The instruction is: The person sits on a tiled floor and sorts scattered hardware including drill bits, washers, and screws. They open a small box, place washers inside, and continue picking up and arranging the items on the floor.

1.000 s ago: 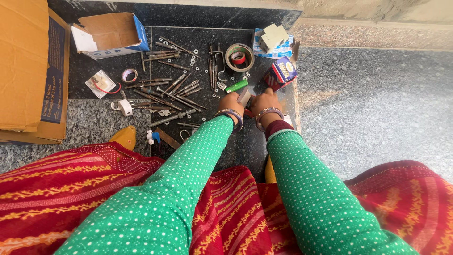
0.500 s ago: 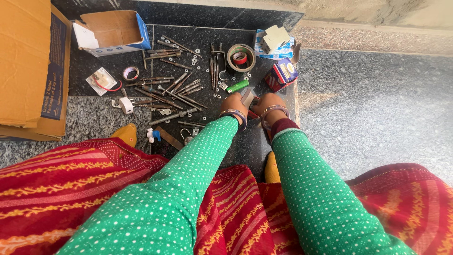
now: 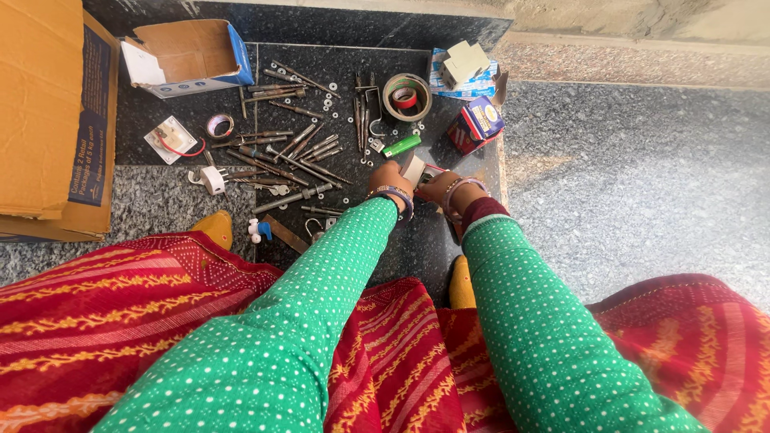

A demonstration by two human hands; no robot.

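Head view: I see the big cardboard box point(image 3: 48, 112) at far left, lying on the grey stone floor point(image 3: 642, 176), and the dark speckled slab point(image 3: 401, 248) in the middle that carries everything else. A smaller open blue and white carton point(image 3: 192, 56) sits at the slab's top left. Further right a roll of brown tape point(image 3: 407, 96) with a red roll inside it, then a small red and blue packet point(image 3: 477, 124) near the slab's right edge. A spread of long bolts and screws point(image 3: 297, 148) fills the middle, most lying slanted, washers scattered among them. A green lighter-shaped piece point(image 3: 401, 146) lies just above the hands, long axis tilted up to the right.

Both hands meet at the slab's lower right. My left hand point(image 3: 389, 180) and right hand point(image 3: 445, 186) are both closed around one small grey-white block point(image 3: 414, 168) with a bit of red showing beside it; what it is I cannot tell. It sits between the two hands, touching both, raised or tipped off the slab, its flat face turned up and left. Neither hand is nearer, they share it evenly. The bolt pile lies to the left of the left hand, well apart from the right; the green piece is just beyond the left fingers, not touching
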